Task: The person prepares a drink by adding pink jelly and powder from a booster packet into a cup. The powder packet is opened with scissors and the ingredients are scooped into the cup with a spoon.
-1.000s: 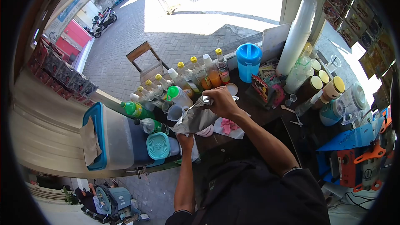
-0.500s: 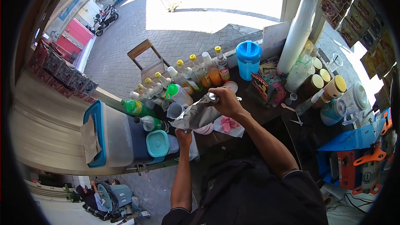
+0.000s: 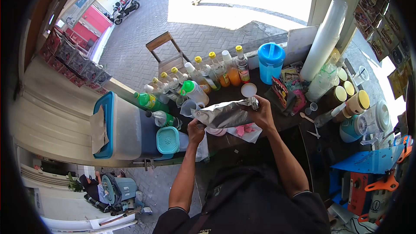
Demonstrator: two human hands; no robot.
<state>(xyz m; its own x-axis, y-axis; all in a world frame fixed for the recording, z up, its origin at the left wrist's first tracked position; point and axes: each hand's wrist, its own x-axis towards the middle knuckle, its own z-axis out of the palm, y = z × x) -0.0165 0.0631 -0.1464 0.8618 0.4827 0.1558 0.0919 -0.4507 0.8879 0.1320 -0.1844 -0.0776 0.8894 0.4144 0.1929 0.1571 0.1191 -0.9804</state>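
Note:
A silver foil pouch (image 3: 226, 114) stretches between my two hands above the dark counter. My left hand (image 3: 196, 131) is closed on its left end, beside a clear plastic measuring jug (image 3: 188, 108). At the other end, my right hand (image 3: 263, 113) grips the pouch's upper right corner. Just behind the jug stands a bottle with a green cap (image 3: 195, 92). A round white lid (image 3: 248, 89) lies beyond the pouch. Below it, partly hidden, are a pink cloth (image 3: 245, 129) on white paper and some pink round lids (image 3: 216, 131).
A row of syrup bottles (image 3: 220, 71) lines the counter's far edge, with a blue pitcher (image 3: 271, 63) and tall stacked plastic cups (image 3: 325, 39) to the right. At left are a large lidded container (image 3: 125, 125) and a turquoise-lidded box (image 3: 168, 140). A blender (image 3: 368, 121) and an orange-and-blue machine (image 3: 368, 177) stand right.
My right hand has lowered and moved outward, so the pouch now lies more level and spread out. My left hand keeps its hold. The camera view has shifted slightly.

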